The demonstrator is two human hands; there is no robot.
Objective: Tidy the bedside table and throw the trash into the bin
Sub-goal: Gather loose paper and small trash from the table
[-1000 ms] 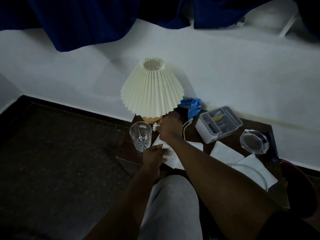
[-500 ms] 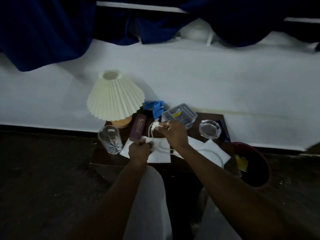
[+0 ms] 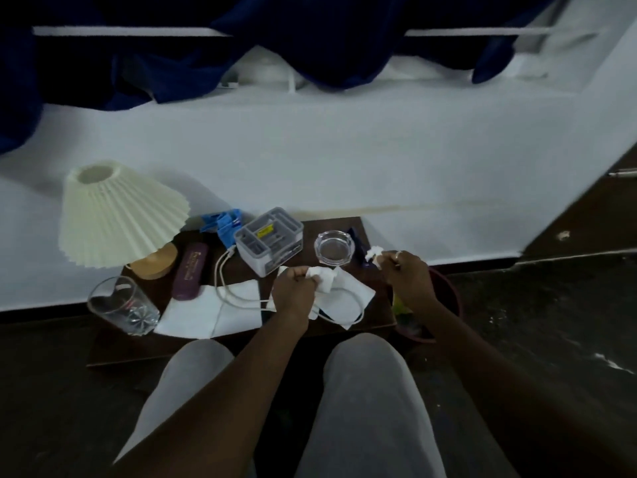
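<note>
My left hand is closed on a crumpled white tissue over the middle of the dark bedside table. My right hand pinches a small white scrap of tissue at the table's right edge, above the dark red bin on the floor. Flat white napkins lie on the table with a white cable looped across them.
A pleated cream lamp stands at the left, a drinking glass in front of it. A maroon case, blue packet, clear organiser box and glass ashtray sit along the back. My knees are below.
My right hand has moved right from the lamp area to the table's right edge with a tissue scrap. My left hand has moved right, still gripping tissue. The view shifted right.
</note>
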